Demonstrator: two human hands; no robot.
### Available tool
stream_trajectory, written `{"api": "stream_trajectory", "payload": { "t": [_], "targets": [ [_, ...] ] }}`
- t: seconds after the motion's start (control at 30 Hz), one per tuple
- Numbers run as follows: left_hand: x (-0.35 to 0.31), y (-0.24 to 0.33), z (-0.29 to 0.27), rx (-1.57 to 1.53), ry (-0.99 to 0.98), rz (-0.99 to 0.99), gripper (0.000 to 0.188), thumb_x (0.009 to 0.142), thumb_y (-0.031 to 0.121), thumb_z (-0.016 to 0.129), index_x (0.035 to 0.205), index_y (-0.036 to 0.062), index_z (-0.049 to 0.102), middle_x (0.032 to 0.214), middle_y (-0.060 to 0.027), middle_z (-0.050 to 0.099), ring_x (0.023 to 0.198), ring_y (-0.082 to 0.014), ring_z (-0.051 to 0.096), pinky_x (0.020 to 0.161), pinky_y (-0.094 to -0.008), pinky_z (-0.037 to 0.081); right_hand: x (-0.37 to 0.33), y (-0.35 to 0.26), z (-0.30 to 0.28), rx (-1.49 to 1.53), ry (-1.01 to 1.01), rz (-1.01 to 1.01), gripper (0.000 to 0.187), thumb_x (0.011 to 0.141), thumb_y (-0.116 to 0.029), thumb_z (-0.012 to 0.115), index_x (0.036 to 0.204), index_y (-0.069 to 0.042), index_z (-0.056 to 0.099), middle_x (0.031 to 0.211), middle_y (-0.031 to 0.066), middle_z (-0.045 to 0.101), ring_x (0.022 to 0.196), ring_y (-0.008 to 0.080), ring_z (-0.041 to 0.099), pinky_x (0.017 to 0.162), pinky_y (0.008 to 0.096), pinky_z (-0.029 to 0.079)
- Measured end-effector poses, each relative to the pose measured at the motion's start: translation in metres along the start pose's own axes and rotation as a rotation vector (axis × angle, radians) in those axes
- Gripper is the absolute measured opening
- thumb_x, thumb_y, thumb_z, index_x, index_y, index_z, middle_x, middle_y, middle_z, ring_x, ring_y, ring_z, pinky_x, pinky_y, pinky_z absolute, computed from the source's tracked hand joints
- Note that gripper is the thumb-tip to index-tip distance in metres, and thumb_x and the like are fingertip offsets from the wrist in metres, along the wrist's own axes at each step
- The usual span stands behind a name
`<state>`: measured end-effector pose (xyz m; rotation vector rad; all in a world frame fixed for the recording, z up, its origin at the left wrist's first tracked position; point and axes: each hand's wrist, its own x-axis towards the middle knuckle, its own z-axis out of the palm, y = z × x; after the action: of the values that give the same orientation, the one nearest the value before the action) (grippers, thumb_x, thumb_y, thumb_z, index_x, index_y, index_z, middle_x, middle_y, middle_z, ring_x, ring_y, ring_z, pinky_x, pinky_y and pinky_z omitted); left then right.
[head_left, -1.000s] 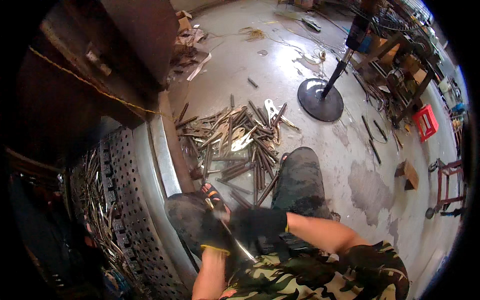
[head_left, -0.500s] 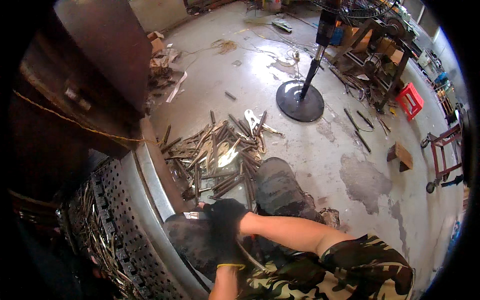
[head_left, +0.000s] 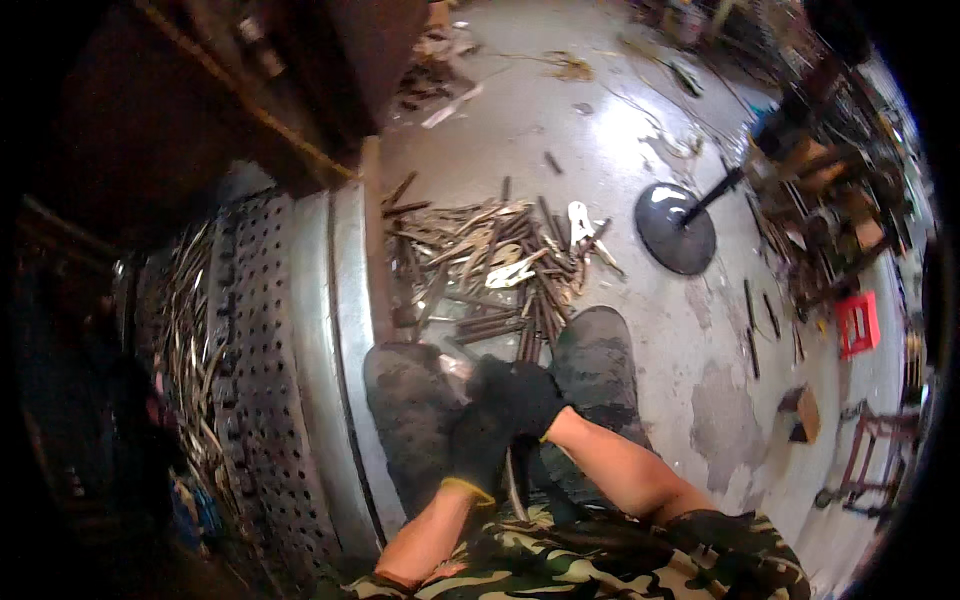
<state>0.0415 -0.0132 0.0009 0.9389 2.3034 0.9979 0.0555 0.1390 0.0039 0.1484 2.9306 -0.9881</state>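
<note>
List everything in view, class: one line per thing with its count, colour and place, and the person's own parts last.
Thin piece: one, pale, below the hands, near the lap
Pile of metal pieces: too many to count, brown and silver, beyond the knees
Perforated surface: one, dark grey, left
Metal strips: many, dull silver, far left
Rope: one, yellowish, upper left
Scraps: several, pale and brown, top
Round-based stand: one, black, right of the pile
Stool: one, red, far right
Block: one, brown, right
Wheeled frame: one, dark red, lower right
Camouflage top: one, green-brown, bottom
Legs: two, dark grey trousers, centre
Left hand and right hand: two, black gloves, between the knees
</note>
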Motion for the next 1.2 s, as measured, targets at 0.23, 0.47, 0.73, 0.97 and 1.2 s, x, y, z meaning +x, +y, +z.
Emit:
{"api": "stream_trajectory", "payload": {
  "t": [0.23,0.47,0.73,0.97,1.2],
  "targets": [
    [0.029,-0.058,0.005,-0.701,0.084,-0.109,0.031,0.092,0.028,0.055,0.111,0.0047,0.061,0.083,-0.01,0.056,0.075,-0.0227,0.059,0.068,-0.035,0.05,0.016,0.031,0.031,0.39,0.267,-0.053,0.018,0.092,-0.023,0.061,0.1,-0.008,0.059,0.078,0.0077,0.06,0.067,0.0191,0.06,0.059,0.0346,0.049],
    [0.135,-0.03,-0.142,-1.826,0.114,-0.083,0.061,0.09,0.068,0.05,0.107,0.0101,0.06,0.066,0.0031,0.045,0.054,-0.0123,0.045,0.046,-0.0261,0.038,0.068,0.004,0.028,1.347,0.036,0.58,0.026,0.096,-0.028,0.056,0.112,-0.007,0.057,0.09,0.0037,0.063,0.076,0.0128,0.06,0.064,0.0278,0.049],
    [0.197,-0.056,-0.19,-1.992,0.336,-0.081,0.064,0.088,0.068,0.051,0.11,0.0086,0.059,0.082,-0.007,0.061,0.063,-0.0182,0.055,0.052,-0.0318,0.046,0.189,-0.024,0.109,1.633,-0.087,0.692,0.034,0.1,-0.037,0.05,0.117,-0.011,0.061,0.093,0.0006,0.064,0.078,0.0158,0.06,0.068,0.0313,0.051],
    [0.204,-0.069,-0.202,-1.97,0.539,-0.183,0.062,0.088,0.067,0.052,0.11,0.0094,0.058,0.082,-0.0062,0.06,0.062,-0.0171,0.055,0.051,-0.031,0.045,0.209,0.007,0.172,1.481,-0.223,0.718,0.034,0.097,-0.036,0.052,0.114,-0.008,0.062,0.099,0.0055,0.065,0.084,0.0214,0.062,0.074,0.0366,0.051],
    [0.21,-0.088,-0.205,-1.904,0.711,-0.165,0.06,0.089,0.066,0.053,0.111,0.0103,0.058,0.081,-0.0054,0.059,0.061,-0.016,0.054,0.05,-0.0302,0.045,0.159,0.114,0.208,0.449,-0.293,0.5,0.034,0.094,-0.034,0.055,0.111,-0.006,0.063,0.106,0.0105,0.066,0.091,0.027,0.064,0.079,0.042,0.051]
  ]
}}
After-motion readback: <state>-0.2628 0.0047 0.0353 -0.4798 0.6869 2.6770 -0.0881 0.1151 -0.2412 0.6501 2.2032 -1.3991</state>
